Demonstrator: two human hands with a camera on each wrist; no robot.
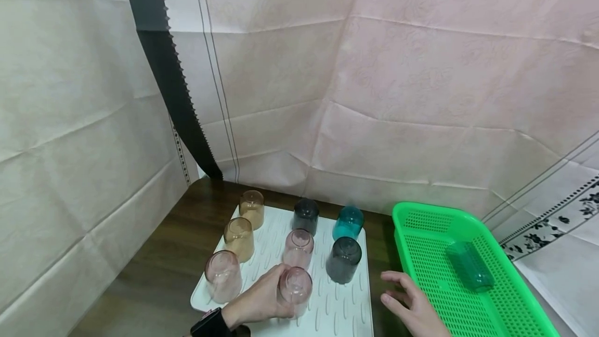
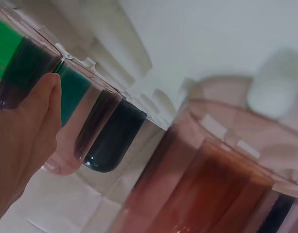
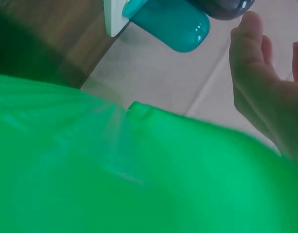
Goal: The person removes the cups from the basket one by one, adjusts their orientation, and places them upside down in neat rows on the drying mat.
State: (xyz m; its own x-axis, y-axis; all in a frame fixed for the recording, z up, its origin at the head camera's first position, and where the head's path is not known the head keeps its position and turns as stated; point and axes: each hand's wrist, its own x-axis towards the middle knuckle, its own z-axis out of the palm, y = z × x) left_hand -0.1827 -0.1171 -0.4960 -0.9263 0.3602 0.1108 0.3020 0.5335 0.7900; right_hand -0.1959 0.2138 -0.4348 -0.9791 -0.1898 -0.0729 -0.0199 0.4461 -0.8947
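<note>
My left hand [image 1: 267, 297] grips a pink glass [image 1: 297, 286] that stands upside down at the front middle of a white drainer tray [image 1: 338, 308]. Just behind it is another pink glass [image 1: 298, 247]. In the left wrist view, my left thumb or finger [image 2: 49, 104] lies along the held glass, and a large pink glass [image 2: 187, 179] fills the near right. Over the gap between the tray and a green basket [image 1: 426, 207], my right hand [image 1: 412, 306] holds nothing, its fingers loosely bent. A teal glass [image 1: 470, 267] lies on its side in the basket.
Down the tray's left side stand two amber glasses [image 1: 239, 241] and a pink glass [image 1: 223, 277]. Two dark grey glasses [image 1: 344, 260] and a teal glass [image 1: 348, 222] occupy its back and right. A hanging cloth [image 1: 398, 92] borders the brown table [image 1: 154, 269].
</note>
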